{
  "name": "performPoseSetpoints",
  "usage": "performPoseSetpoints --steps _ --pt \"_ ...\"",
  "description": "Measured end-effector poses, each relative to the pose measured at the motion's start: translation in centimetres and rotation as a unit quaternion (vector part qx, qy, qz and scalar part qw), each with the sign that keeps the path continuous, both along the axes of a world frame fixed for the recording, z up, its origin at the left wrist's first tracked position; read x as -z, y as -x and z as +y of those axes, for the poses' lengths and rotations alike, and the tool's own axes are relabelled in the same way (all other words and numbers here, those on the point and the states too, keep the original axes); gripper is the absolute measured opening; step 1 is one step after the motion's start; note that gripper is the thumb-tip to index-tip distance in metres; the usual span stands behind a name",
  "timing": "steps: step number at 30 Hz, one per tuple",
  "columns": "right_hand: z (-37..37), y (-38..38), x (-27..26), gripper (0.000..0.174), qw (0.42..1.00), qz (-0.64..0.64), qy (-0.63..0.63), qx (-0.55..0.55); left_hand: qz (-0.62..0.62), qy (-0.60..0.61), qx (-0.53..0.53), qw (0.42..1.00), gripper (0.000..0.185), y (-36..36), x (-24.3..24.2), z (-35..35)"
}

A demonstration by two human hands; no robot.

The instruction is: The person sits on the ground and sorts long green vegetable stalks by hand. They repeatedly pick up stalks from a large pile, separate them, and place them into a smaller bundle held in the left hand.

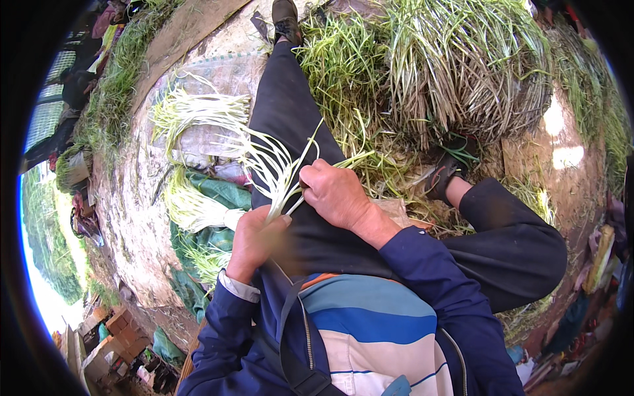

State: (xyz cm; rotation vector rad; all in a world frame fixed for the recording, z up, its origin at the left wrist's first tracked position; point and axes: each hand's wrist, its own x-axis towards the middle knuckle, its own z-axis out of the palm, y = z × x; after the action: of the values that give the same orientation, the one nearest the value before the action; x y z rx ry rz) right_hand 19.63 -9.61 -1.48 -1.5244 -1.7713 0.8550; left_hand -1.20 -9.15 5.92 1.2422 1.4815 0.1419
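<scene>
My left hand [255, 240] grips the lower ends of a loose bunch of pale stalks [277, 180], which look like garlic scapes. Their thin tips fan out over my left thigh. Just to the right, my right hand [339, 195] is closed on a stalk; its fingertips are partly hidden. A greener stalk end [357, 158] sticks out behind that hand. Beside my left leg, a bundle of similar stalks [200, 111] lies on a woven sack [218, 74]. Nearer me, another bundle [195, 208], bound at its thick end, rests on green sheeting [218, 190].
A large heap of leafy green plants with brownish stems [446, 74] stands ahead to the right, close to my right shoe [443, 178]. More greenery [111, 94] lines the far left, where a person in dark clothing [77, 86] is visible. Bricks [126, 331] lie at the lower left.
</scene>
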Motion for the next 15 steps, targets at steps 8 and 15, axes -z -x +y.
performPoseSetpoints --steps 8,15 --pt "-0.2 0.5 0.0 0.009 1.0 -0.024 0.0 0.014 -0.008 -0.012 0.0 1.0 0.018 -0.4 -0.5 -0.1" --pt "-0.1 -0.6 0.9 0.01 0.995 -0.076 -0.006 0.072 -0.02 -0.009 -0.016 1.0 0.023 -0.2 -0.1 -0.1"
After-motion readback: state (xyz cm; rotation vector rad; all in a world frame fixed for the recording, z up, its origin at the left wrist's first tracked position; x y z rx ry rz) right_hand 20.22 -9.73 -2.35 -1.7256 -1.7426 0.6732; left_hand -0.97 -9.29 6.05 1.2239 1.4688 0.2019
